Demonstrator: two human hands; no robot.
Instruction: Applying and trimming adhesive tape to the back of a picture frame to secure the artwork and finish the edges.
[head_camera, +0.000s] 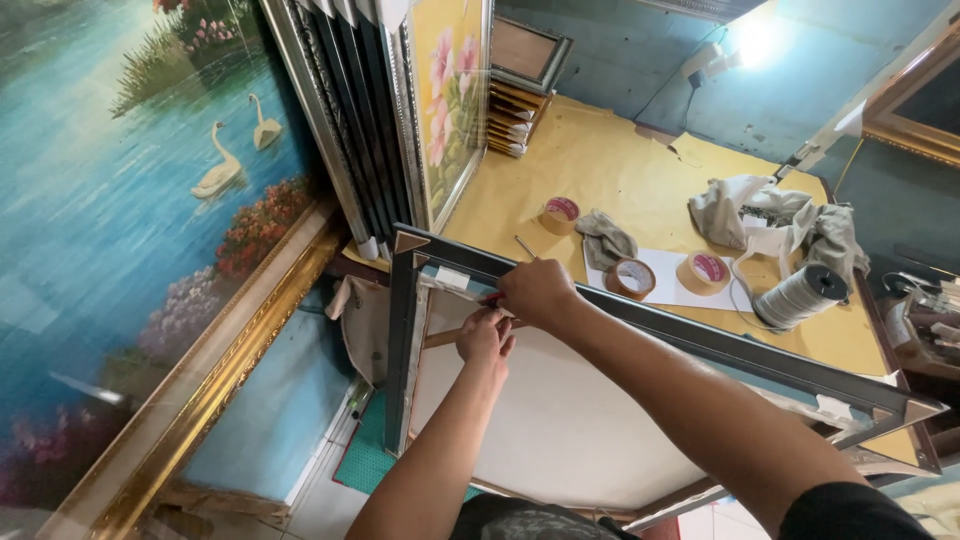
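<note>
Dark frame (640, 325): both hands (left (486, 336), right (536, 290)) pinch its top rail.

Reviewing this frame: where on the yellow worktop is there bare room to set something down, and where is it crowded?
Free: the yellow worktop between the stacked small frames and the grey rag, back to the blue wall. Crowded: the strip from the tape rolls to the cloth heap and the cord spool. Both hands work at the dark frame.
</note>
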